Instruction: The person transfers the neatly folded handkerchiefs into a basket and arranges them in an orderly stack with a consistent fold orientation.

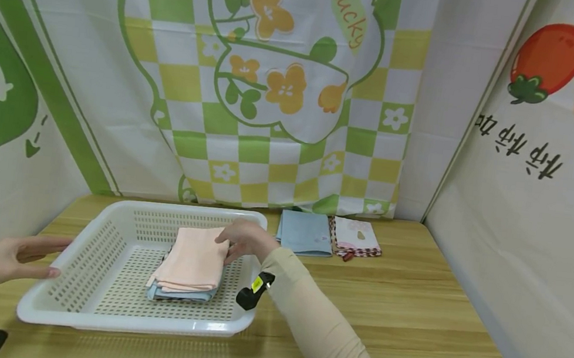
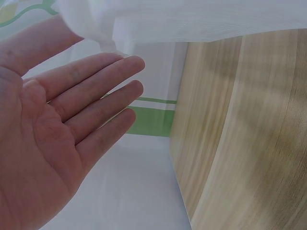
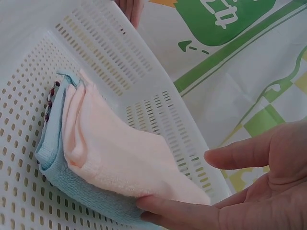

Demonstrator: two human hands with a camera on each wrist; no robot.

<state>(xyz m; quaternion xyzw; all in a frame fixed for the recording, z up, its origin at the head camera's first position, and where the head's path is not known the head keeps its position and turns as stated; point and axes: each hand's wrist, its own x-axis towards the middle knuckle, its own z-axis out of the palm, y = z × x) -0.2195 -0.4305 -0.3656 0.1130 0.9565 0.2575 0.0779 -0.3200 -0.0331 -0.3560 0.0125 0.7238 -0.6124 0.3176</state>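
A white plastic basket (image 1: 164, 323) with slotted walls stands on the table at the left. Inside it, a folded pink towel (image 1: 194, 257) lies on top of a folded blue towel (image 3: 91, 191); a dark patterned edge shows below them. My right hand (image 1: 245, 238) is at the stack's right side. In the right wrist view its fingertips touch the towels' edge, while the thumb is raised apart from the cloth. My left hand (image 1: 6, 265) is beside the basket's left rim, its thumb right at the rim and its other fingers straight, as the left wrist view shows.
At the back of the table, right of the basket, lie a folded blue cloth (image 1: 306, 232) and a white cloth with a checked edge (image 1: 357, 235). A small dark red object (image 1: 348, 257) lies in front of them. Printed curtains (image 1: 278, 160) hang behind.
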